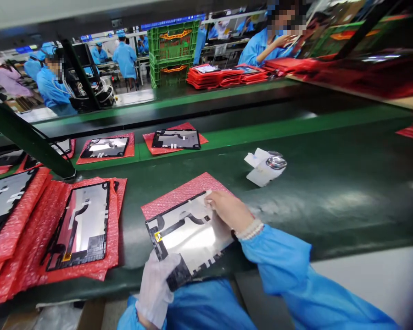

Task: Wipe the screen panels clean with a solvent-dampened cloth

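Note:
A tablet-like display panel (203,236), silvery backed with a black border and a dark flex cable, is tilted in front of me. My left hand (156,284), in a white glove, is closed round its lower left corner. Bare and pinched, my right hand (232,211) has its fingertips at the panel's upper edge; a small whitish bit shows there, too small to name. Behind the panel lies a red bubble-wrap bag (189,192) on the dark green work surface. A white tape roll or label holder with a shiny round top (268,167) stands beyond my right hand.
At left, another panel (89,220) rests on red bubble bags (30,247). Further panels (175,138) sit on red bags along the green line. A green post (30,137) slants down at left. Green crates (172,50) and a co-worker in blue (258,46) are across the bench.

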